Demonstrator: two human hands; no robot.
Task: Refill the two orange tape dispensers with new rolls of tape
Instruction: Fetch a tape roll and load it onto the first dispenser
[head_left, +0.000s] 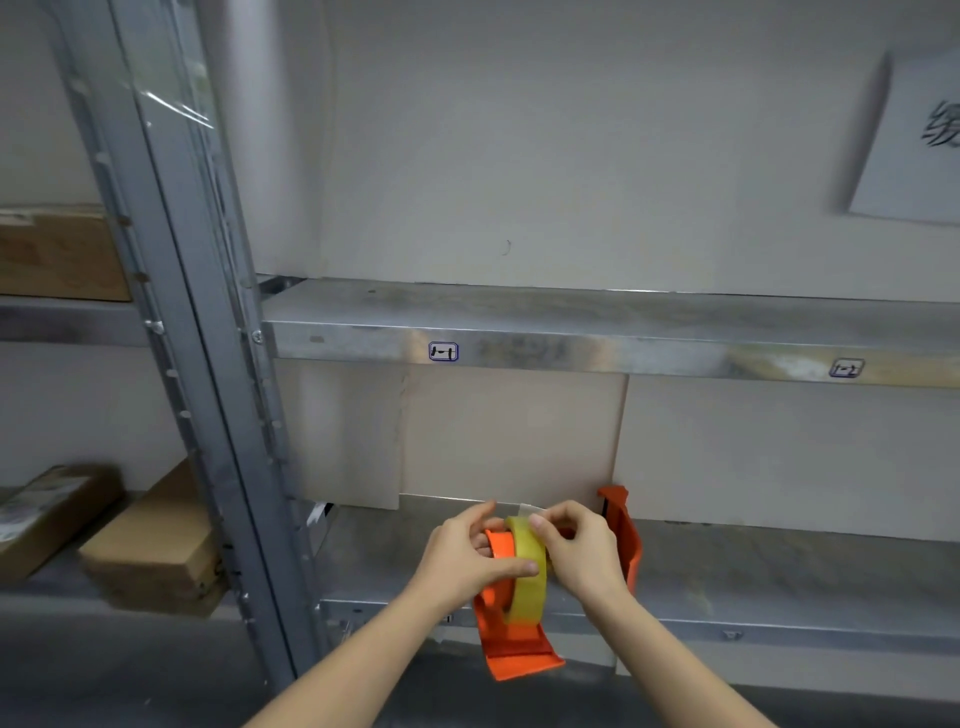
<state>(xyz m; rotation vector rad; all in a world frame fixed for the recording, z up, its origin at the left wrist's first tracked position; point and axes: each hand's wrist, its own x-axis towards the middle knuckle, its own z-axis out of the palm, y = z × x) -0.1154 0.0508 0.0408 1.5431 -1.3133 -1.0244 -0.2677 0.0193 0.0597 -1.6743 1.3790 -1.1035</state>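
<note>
In front of the lower metal shelf (727, 566), a yellowish roll of tape (529, 571) is being seated on the hub of an orange tape dispenser (511, 644), which is being held in the air just off the shelf's front edge. The roll is being gripped from the left by the left hand (467, 558), its thumb pressed across the roll's face and its fingers closed around the dispenser's far side. The loose tape end, at the top of the roll, is being pinched by the right hand (582, 551) between thumb and fingertips. By the look of it, threading is being worked on and is not yet finished. The second orange dispenser (621, 530) is standing on the shelf just behind the right hand; whether it is being left empty cannot be told.
</note>
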